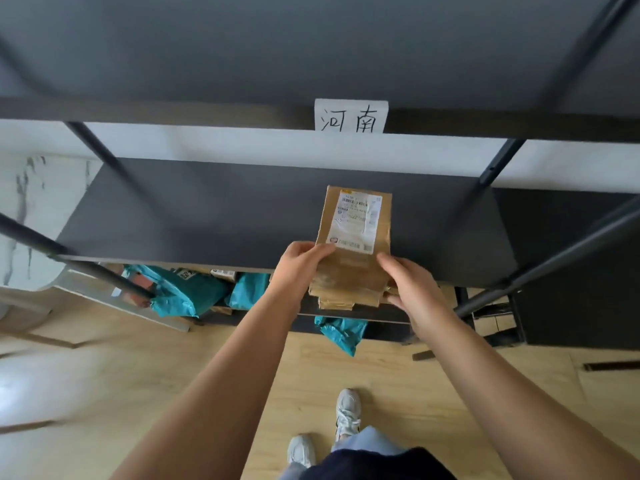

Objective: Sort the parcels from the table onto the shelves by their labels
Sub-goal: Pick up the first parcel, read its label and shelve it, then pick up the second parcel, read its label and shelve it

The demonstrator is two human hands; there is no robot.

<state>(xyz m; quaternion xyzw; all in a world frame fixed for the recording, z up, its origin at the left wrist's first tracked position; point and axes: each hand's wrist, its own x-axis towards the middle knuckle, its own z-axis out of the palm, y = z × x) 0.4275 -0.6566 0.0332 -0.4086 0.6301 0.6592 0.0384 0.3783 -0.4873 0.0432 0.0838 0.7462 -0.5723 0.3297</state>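
Both hands, left hand (pixel 300 268) and right hand (pixel 414 291), grip a brown parcel (pixel 353 247) at mid-frame, half on the dark shelf (pixel 207 216), its shipping label (pixel 356 220) too blurry to read.

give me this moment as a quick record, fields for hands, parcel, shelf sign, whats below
left hand: left hand grips the near left edge of the brown parcel
right hand: right hand holds the parcel's near right corner, fingers on top
parcel: flat cardboard, white shipping label face up, far end over the dark middle shelf, near end past its front edge
shelf sign: white paper sign handwritten 河南, on the shelf edge above
below: teal mailer bags on a lower level
floor: light wood floor
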